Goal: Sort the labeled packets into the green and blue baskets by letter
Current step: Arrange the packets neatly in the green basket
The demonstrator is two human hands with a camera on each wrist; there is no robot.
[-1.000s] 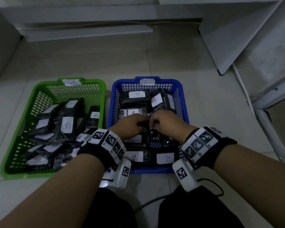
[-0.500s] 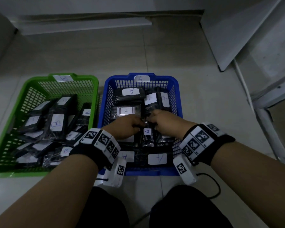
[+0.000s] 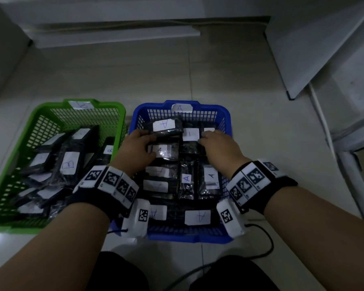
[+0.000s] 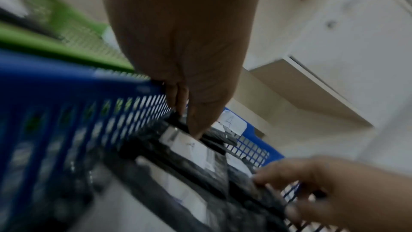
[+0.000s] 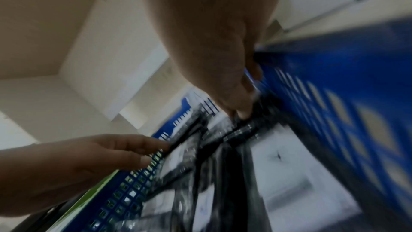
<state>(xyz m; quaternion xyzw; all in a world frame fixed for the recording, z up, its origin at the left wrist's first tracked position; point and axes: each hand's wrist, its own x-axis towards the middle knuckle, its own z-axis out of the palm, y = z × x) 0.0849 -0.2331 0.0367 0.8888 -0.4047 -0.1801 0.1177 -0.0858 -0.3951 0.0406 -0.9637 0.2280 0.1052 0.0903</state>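
Both hands move from the blue basket middle to its far end: left hand pinches an A packet; right hand grip unclear. Looks like tidying.

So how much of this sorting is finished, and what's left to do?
Mostly done, it seems. The green basket, tagged B, holds packets with B labels; the blue basket, tagged A, holds A-labelled ones. No loose packets show on the floor. The left hand grips a far A packet; the right hand touches packets at the far right corner. Only tidying appears left.
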